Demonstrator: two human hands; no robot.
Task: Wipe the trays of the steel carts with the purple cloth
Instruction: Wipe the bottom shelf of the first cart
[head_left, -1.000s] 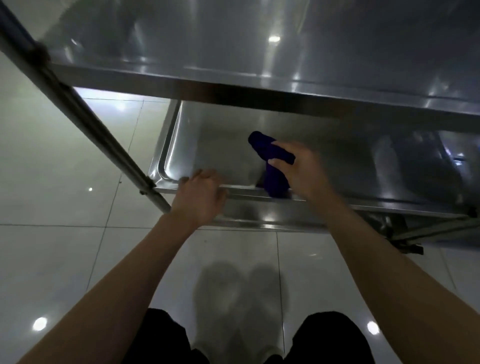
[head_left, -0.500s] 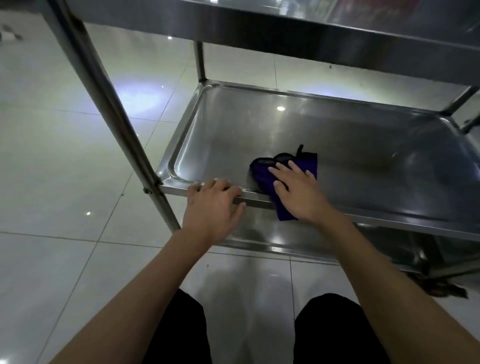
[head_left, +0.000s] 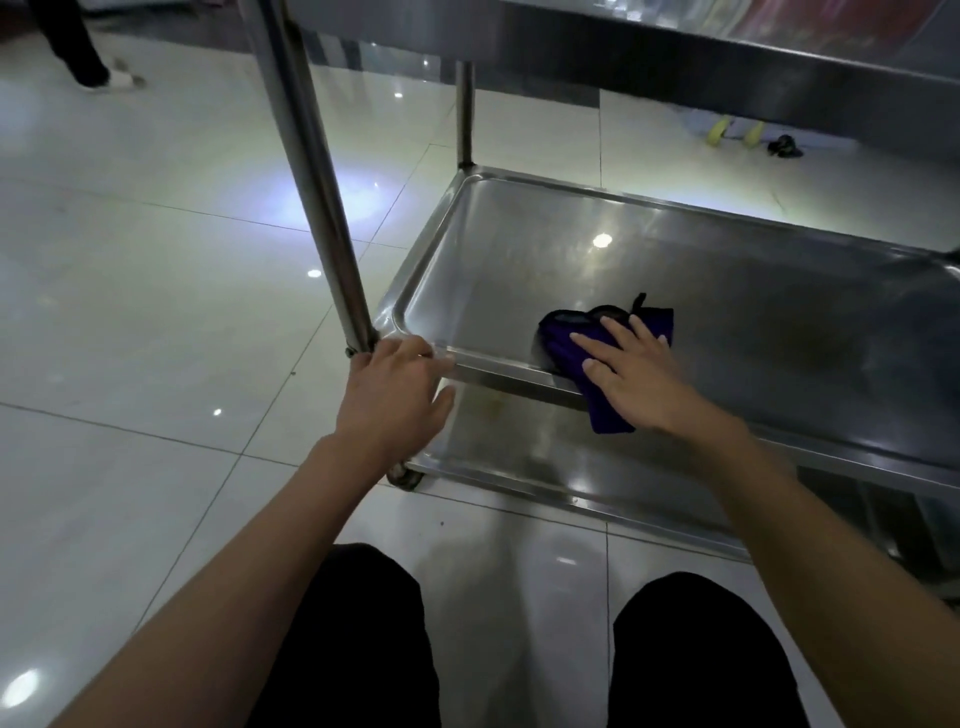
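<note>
The purple cloth (head_left: 563, 338) lies bunched at the near edge of the steel cart's middle tray (head_left: 727, 270), one end hanging over the front rim. My right hand (head_left: 636, 376) lies flat on the cloth, fingers spread, pressing it onto the tray. My left hand (head_left: 397, 387) grips the tray's near left corner, beside the foot of the upright post (head_left: 306, 171). Below the middle tray sits the bottom tray (head_left: 519, 441). The top tray (head_left: 727, 57) crosses the upper part of the view.
A castor wheel (head_left: 402, 475) sits under the cart's near left corner. Glossy white floor tiles surround the cart. Another person's leg and shoe (head_left: 98, 67) are at the far left. Yellow and dark objects (head_left: 748, 137) lie on the floor behind the cart. My dark-trousered knees are below.
My view has dropped below the top tray and the middle tray has come into full view. My left hand slid left along the rim to the corner post. My right hand flattened the cloth.
</note>
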